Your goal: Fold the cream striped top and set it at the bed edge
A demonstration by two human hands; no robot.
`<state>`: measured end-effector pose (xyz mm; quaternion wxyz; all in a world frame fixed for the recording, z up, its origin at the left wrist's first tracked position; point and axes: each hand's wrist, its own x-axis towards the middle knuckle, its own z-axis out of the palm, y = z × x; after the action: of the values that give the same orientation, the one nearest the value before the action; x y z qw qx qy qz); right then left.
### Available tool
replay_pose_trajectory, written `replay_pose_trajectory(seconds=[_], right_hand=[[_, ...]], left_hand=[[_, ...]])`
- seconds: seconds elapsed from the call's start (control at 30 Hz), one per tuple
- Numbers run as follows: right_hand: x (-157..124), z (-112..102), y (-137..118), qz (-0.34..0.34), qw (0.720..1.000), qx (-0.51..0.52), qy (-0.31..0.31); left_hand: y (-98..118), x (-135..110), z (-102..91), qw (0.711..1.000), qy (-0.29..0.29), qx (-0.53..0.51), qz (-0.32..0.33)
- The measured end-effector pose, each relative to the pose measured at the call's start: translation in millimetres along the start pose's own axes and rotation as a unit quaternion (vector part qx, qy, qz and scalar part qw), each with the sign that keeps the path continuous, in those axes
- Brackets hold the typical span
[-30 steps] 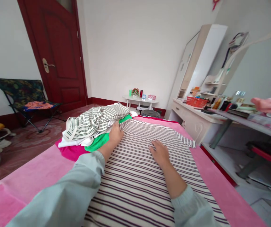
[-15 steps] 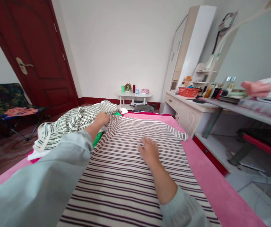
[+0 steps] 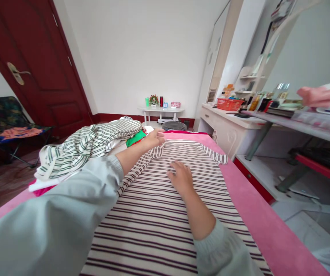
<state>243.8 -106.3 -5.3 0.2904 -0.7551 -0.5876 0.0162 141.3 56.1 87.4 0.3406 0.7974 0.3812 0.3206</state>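
A white shirt with dark stripes [image 3: 153, 214] lies spread out in front of me, its left side folded inward near the shoulder. My left hand [image 3: 154, 139] is at the shirt's far left shoulder, with its fingers closed on the fabric; the short left sleeve bunches just under it. Flat on the middle of the shirt rests my right hand [image 3: 181, 177], fingers spread, holding nothing. The right sleeve [image 3: 221, 157] stretches out to the side.
Beneath the shirt is a pink bed cover [image 3: 257, 222]. A heap of striped clothes [image 3: 81, 149] lies on the left, with a green garment [image 3: 136, 138] beside it. A dressing table [image 3: 225, 122] and a grey-edged table [image 3: 306, 128] stand on the right. A folding chair [image 3: 12, 130] is at far left.
My left hand has moved right, carrying the shirt's left shoulder and sleeve inward over the shirt. My right hand stays on the same spot. The view has shifted slightly.
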Motion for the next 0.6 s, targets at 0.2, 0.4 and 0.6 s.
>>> replay_pose_trajectory(seconds=[0.2, 0.4, 0.6], right_hand=[[2, 1, 5, 0.002, 0.999, 0.025, 0.026], [4, 4, 3, -0.026, 0.999, 0.007, 0.023], [20, 7, 8, 0.003, 0.993, 0.115, 0.014]], left_hand=[[-15, -96, -37.9, 0.993, -0.065, 0.084, 0.046], [-10, -228, -97.2, 0.912, -0.115, 0.393, -0.033], [-20, -289, -127.2, 0.907, -0.149, 0.376, -0.114]])
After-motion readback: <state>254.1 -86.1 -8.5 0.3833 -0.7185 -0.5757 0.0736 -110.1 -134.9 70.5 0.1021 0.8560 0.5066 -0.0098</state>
